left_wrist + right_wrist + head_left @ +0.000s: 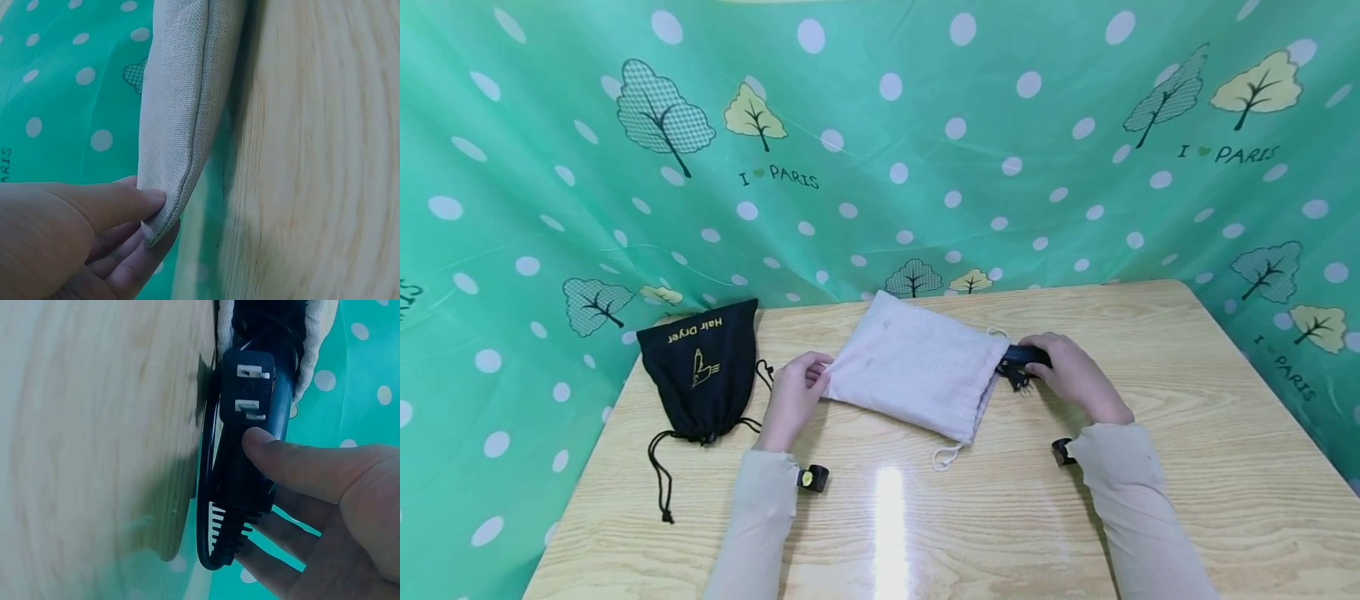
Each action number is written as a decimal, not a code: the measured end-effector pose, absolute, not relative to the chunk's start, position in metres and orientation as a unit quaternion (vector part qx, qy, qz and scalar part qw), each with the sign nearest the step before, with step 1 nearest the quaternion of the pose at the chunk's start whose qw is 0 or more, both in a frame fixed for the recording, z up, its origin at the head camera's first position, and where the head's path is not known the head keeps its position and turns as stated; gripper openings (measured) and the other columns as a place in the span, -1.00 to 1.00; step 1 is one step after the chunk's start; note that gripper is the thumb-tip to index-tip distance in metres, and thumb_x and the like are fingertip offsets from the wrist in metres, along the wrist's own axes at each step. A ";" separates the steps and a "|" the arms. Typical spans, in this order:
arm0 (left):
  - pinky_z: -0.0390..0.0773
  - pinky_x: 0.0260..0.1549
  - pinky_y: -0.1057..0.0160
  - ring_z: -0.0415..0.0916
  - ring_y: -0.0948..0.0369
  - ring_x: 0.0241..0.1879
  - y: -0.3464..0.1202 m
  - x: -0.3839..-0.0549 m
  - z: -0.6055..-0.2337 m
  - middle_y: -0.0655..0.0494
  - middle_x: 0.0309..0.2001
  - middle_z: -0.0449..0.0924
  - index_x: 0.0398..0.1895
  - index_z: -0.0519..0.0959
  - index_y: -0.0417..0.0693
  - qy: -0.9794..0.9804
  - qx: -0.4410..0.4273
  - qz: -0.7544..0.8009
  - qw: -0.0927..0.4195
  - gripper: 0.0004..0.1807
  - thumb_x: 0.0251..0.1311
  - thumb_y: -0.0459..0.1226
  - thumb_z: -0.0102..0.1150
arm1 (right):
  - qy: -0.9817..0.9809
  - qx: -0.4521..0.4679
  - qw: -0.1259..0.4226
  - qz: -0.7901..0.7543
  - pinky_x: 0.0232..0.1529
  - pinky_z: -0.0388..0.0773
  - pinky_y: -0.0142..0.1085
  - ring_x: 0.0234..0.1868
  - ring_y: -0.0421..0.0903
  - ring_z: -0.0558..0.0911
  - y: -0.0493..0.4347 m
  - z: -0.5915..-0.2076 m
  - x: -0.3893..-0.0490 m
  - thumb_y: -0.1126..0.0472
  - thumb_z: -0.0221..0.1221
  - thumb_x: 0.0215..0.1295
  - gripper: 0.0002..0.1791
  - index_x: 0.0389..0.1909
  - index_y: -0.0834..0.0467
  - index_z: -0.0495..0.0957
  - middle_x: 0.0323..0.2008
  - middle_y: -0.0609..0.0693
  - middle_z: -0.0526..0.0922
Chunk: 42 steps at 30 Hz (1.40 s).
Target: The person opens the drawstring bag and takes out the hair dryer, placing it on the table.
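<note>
Nearest, two pale sleeves (758, 517) reach over the pale wood-grain surface (992, 517), a streak of light reflected between them; a small black wrist camera (817, 478) is worn at each cuff. The left hand (793, 396) pinches a closed-end corner of a whitish woven drawstring bag (917, 367) between thumb and fingers. The bag lies across the middle of the surface, its mouth turned to the right, a white cord loop (946, 457) trailing from the near edge of that mouth. A black corded handle (244, 469) sticks out of the opening, its other end inside the bag and hidden. The right hand (1078, 379) holds this handle, thumb on one side, fingers behind. A two-prong plug (247, 387) lies against the handle, and the black cord loops back from its ribbed end. To the left, apart from the bag, lies a black drawstring pouch (700, 387) with "Hair Dryer" printed upside down in gold, its neck gathered toward the person; its contents cannot be seen. Behind the surface hangs a green backdrop (865, 92) with white dots, trees and "I PARIS" lettering.
</note>
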<state>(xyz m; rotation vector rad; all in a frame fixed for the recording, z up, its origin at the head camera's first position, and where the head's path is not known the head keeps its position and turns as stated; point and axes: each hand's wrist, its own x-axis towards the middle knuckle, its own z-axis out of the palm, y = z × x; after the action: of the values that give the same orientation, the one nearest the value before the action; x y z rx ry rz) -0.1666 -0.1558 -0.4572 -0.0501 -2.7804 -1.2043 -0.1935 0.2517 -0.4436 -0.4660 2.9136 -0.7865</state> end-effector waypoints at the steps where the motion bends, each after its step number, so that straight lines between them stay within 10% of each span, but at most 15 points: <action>1: 0.65 -0.16 0.14 0.63 0.10 -0.21 -0.156 -0.167 -0.457 -0.04 -0.23 0.66 -0.02 0.64 -0.18 -0.916 -0.016 -0.397 0.053 -0.77 0.28 -0.44 0.21 | 0.952 -0.154 0.045 -0.259 0.27 0.32 0.27 0.24 0.42 0.41 0.252 -0.443 -0.193 0.37 0.16 0.37 -0.58 0.22 0.39 0.45 0.19 0.44 0.48; 15: 0.60 -0.06 0.01 0.61 0.06 -0.10 -0.164 -0.162 -0.456 -0.08 -0.08 0.65 0.22 0.51 -0.12 -0.927 -0.019 -0.373 -0.038 -0.57 0.31 -0.23 0.24 | 0.936 -0.180 0.099 -0.287 0.22 0.36 0.26 0.24 0.35 0.35 0.252 -0.437 -0.190 0.21 0.29 0.28 -0.30 0.35 0.43 0.29 0.26 0.43 0.38; 42: 0.63 -0.09 0.08 0.63 0.09 -0.19 -0.161 -0.165 -0.455 -0.05 -0.19 0.65 0.09 0.58 -0.16 -0.920 -0.021 -0.391 -0.008 -0.69 0.27 -0.41 0.22 | 0.937 -0.189 0.095 -0.280 0.23 0.33 0.32 0.25 0.42 0.38 0.260 -0.438 -0.192 0.48 0.26 0.15 -0.35 0.32 0.36 0.36 0.24 0.43 0.42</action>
<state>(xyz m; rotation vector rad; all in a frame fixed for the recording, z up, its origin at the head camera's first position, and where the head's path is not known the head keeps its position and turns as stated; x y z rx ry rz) -0.1655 -0.1608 -0.4552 -0.0657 -2.9052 -1.2353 -0.1921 0.2604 -0.4383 -0.5604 2.7763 -0.8289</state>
